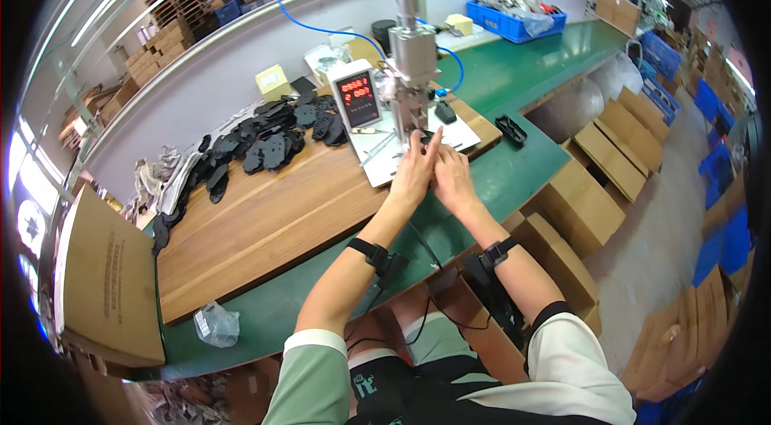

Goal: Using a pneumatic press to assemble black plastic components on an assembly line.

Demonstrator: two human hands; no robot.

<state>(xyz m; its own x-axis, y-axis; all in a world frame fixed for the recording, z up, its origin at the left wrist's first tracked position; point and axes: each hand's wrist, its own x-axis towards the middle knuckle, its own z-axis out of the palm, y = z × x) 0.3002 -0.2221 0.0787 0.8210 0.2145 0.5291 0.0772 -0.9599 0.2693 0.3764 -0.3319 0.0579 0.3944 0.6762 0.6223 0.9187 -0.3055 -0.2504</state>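
Observation:
Both hands are together at the foot of a metal bench press point(415, 55), over its white base plate point(381, 172). My left hand point(411, 176) reaches up with its index finger extended toward the press head. Close against it, my right hand point(454, 180) has its fingers curled, with one finger pointing up to the same spot. Between the fingertips shows a small dark part point(430, 136), mostly hidden, which both hands seem to grip. A display box point(356, 96) with red digits stands left of the press.
A pile of flat black plastic parts point(273, 144) lies on the wooden board point(257, 220). A black tray-like piece point(511, 131) rests on the green table point(522, 176). Cardboard boxes point(582, 200) line the right side; another carton point(108, 280) stands left. A blue crate point(514, 23) sits behind.

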